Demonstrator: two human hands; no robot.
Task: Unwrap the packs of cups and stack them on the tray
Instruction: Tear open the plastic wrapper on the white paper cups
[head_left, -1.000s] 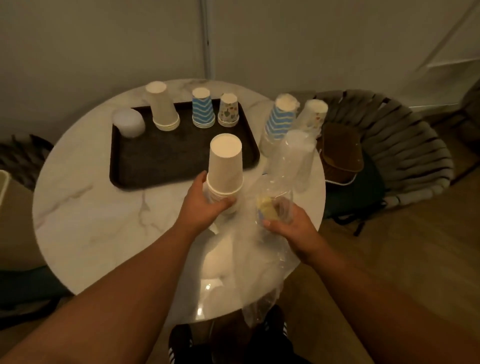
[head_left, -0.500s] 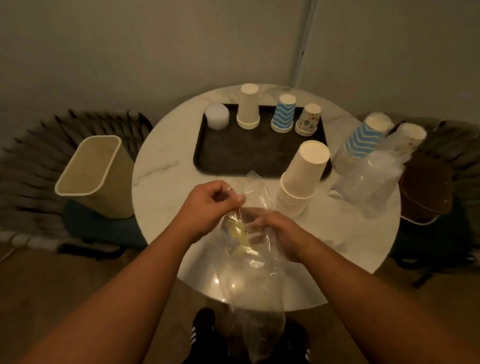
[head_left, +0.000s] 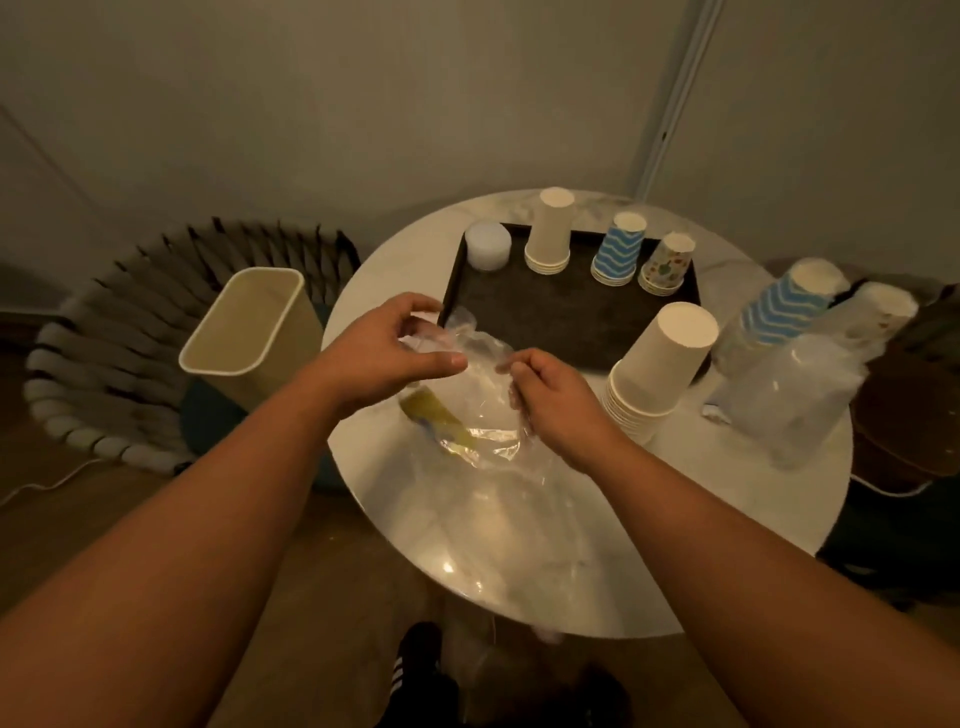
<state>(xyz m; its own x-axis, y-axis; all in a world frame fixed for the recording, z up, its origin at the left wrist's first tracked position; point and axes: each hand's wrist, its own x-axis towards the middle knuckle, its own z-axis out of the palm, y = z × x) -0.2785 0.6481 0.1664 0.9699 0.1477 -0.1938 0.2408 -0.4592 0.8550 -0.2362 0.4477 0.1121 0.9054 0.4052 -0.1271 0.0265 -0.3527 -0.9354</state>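
Both hands are gripping the clear plastic wrapper (head_left: 480, 384) above the near part of the round marble table (head_left: 701, 545): left hand (head_left: 387, 358) is pinching its upper edge between thumb and curled fingers, right hand (head_left: 553, 400) is curling its fingers into the film just beside it. Wrapper is hanging slack, trailing down past the table's near edge; a yellow label is showing through it. Unwrapped plain cup stack (head_left: 657, 371) is sitting upside down on the table right of the hands, leaning, touching the tray's near right corner. Three wrapped packs (head_left: 789, 364) are lying further right. Dark tray (head_left: 550, 317) is sitting beyond the hands, carrying along its far edge a white foam cup (head_left: 487, 247), a plain stack (head_left: 549, 234), a blue zigzag stack (head_left: 619, 250) and a patterned stack (head_left: 666, 265). Beige bin (head_left: 249, 325) is standing on the floor left of the table.
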